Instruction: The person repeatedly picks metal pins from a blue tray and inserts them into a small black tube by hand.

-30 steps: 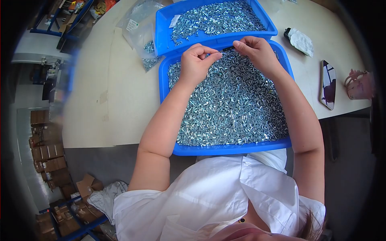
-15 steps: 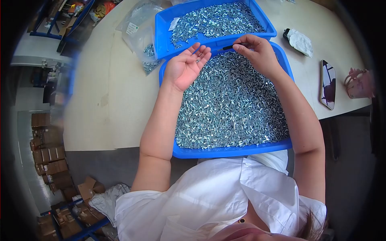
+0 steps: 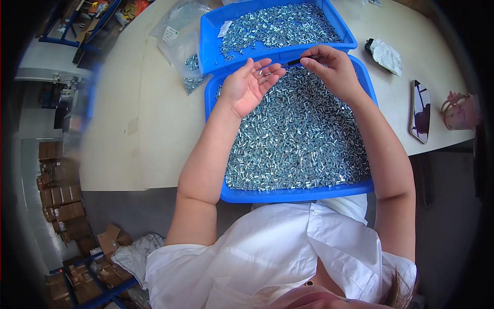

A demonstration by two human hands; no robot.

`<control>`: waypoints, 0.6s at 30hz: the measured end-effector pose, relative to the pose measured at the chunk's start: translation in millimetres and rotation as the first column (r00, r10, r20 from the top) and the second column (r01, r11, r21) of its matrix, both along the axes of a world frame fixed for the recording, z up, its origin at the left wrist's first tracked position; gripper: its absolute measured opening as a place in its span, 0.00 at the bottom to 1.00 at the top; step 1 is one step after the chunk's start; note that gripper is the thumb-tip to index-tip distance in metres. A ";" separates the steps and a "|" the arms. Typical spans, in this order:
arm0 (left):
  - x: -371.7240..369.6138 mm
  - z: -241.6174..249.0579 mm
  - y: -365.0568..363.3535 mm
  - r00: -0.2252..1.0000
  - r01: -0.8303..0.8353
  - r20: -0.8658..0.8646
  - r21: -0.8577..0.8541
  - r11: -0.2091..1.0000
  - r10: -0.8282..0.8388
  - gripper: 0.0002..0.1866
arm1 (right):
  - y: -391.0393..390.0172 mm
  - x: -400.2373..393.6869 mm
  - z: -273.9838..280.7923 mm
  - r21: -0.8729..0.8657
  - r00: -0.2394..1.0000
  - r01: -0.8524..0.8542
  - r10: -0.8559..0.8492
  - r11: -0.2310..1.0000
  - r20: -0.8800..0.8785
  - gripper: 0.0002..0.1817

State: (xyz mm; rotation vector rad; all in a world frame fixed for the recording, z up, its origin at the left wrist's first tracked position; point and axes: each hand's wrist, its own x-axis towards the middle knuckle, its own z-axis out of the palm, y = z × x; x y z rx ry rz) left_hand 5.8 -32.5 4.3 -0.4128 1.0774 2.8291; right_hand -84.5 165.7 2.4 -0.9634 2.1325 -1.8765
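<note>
Palm up, my left hand [image 3: 248,87] is over the left far part of the near blue bin [image 3: 298,195]. Its fingers are partly curled, with a small shiny metal cylinder [image 3: 261,73] lying on them. Fingers and thumb of my right hand [image 3: 333,69] pinch a thin black pen-like tool [image 3: 294,62], whose tip points left toward my left fingertips. Whether the tip touches anything is too small to tell. Many small silvery metal cylinders [image 3: 298,139] fill the bin below both hands.
Behind stands a second blue bin [image 3: 210,38] with more metal pieces. A clear plastic bag [image 3: 175,38] lies left of it. To the right are a crumpled white wrapper [image 3: 386,56], a phone [image 3: 421,110] and a pink cup [image 3: 459,110] on the table [image 3: 139,113].
My left hand has moved slightly right, closer to the black tool, and its fingers now point more to the right. My right hand keeps its pinch almost in place.
</note>
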 end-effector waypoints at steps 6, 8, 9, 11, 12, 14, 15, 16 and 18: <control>0.6 1.7 5.1 0.996 0.044 -0.072 -0.101 0.994 -0.052 0.12 | 1.3 -1.1 2.1 -0.007 1.000 0.022 -0.022 1.000 0.003 0.09; 1.0 1.8 5.7 0.998 0.018 -0.061 -0.157 0.987 -0.028 0.12 | 1.0 0.3 3.6 -0.041 0.998 0.038 -0.036 0.998 0.046 0.09; 1.3 2.7 6.2 0.999 0.004 -0.045 -0.193 0.981 -0.013 0.12 | 0.9 0.9 3.8 -0.042 0.998 0.038 -0.036 0.998 0.046 0.09; 0.7 1.4 5.9 1.000 -0.009 -0.030 -0.229 0.973 0.003 0.12 | 0.4 1.7 3.7 -0.106 0.997 0.012 -0.004 0.994 0.074 0.09; -0.4 -1.9 5.0 1.000 -0.010 -0.026 -0.225 0.974 0.004 0.10 | -0.1 1.9 2.9 -0.105 0.997 0.012 -0.004 0.994 0.074 0.09; -1.5 -4.2 5.5 1.000 -0.010 -0.022 -0.220 0.976 0.005 0.09 | -1.7 3.2 2.3 -0.121 0.997 -0.074 0.077 0.990 0.018 0.09; -2.0 -4.6 6.5 1.000 -0.016 -0.008 -0.197 0.980 0.015 0.08 | -2.5 5.6 3.5 -0.121 0.997 -0.074 0.077 0.990 0.018 0.09; -2.5 -4.9 7.6 1.000 -0.022 0.007 -0.175 0.984 0.024 0.07 | -3.5 9.5 5.2 -0.068 0.998 -0.070 0.070 0.995 0.006 0.09; -1.6 -1.8 12.6 0.999 -0.015 0.038 -0.234 0.972 0.025 0.07 | -5.1 12.1 5.8 -0.016 0.998 -0.065 0.065 0.998 -0.005 0.09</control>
